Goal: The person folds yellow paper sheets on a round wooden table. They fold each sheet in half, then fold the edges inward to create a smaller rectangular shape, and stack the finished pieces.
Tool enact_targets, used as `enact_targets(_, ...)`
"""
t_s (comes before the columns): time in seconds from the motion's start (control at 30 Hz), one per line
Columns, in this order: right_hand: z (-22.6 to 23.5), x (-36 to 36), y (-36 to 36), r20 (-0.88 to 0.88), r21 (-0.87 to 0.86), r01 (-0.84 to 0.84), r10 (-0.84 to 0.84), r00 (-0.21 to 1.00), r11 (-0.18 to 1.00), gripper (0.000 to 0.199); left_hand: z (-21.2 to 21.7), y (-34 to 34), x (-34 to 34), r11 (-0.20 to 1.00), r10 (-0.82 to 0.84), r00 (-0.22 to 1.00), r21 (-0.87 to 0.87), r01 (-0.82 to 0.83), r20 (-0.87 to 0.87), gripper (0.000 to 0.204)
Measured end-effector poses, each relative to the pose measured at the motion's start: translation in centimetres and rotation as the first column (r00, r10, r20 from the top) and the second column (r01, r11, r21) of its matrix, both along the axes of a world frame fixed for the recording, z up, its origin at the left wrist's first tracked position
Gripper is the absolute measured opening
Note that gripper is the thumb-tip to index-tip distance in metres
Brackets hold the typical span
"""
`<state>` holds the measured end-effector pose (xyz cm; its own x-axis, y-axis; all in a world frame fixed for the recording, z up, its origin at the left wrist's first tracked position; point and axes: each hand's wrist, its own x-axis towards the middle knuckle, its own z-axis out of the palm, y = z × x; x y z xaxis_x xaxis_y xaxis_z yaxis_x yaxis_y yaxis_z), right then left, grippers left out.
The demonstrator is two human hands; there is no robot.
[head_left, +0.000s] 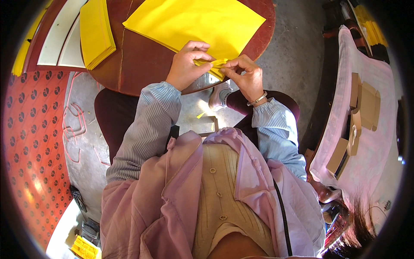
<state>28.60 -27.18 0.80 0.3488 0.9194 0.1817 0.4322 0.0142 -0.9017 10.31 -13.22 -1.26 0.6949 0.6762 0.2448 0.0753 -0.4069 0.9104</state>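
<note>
My left hand (188, 64) and my right hand (246, 75) meet at the near edge of a round dark-red table (142, 64). Together they pinch a small folded piece of yellow paper (217, 65), fingers closed on its creases. Just beyond the hands lies a large sheet of yellow paper (196, 21), spread flat on the table. My right wrist wears a bracelet.
A thick stack of yellow sheets (95, 32) sits at the table's left. To the right stands a surface under a pink cloth (371, 142) with several flat brown cardboard pieces (364, 105). A red patterned panel (30, 142) fills the left. A yellow scrap (200, 115) lies on the grey floor.
</note>
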Motion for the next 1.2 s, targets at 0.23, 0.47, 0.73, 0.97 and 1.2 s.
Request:
enact_targets(0.23, -0.3, 0.1, 0.0, 0.031, 0.006, 0.001, -0.001, 1.000, 1.000, 0.016, -0.3, -0.1, 0.2, 0.999, 0.027, 1.000, 0.037, -0.027, 0.002, 0.017)
enact_targets(0.47, -0.3, 0.0, 0.1, 0.041, -0.004, 0.008, -0.008, 0.999, 1.000, 0.015, -0.2, -0.5, 0.3, 0.997, 0.048, 0.999, 0.054, -0.048, 0.012, 0.020)
enact_targets(0.73, -0.2, -0.1, 0.1, 0.037, -0.017, 0.017, -0.016, 0.999, 1.000, 0.016, -0.1, -0.8, 0.3, 0.997, 0.063, 0.998, 0.053, -0.062, -0.001, 0.021)
enact_targets(0.97, 0.2, 0.1, 0.0, 0.063, -0.019, -0.006, 0.007, 0.998, 1.000, 0.015, -0.2, -1.1, 0.6, 0.993, 0.104, 0.995, 0.057, -0.103, 0.000, 0.019)
enact_targets(1.2, 0.4, 0.0, 0.1, 0.112, -0.003, 0.007, -0.006, 0.994, 1.000, 0.012, -0.2, -1.2, 0.6, 0.991, 0.113, 0.994, 0.075, -0.113, -0.007, 0.017)
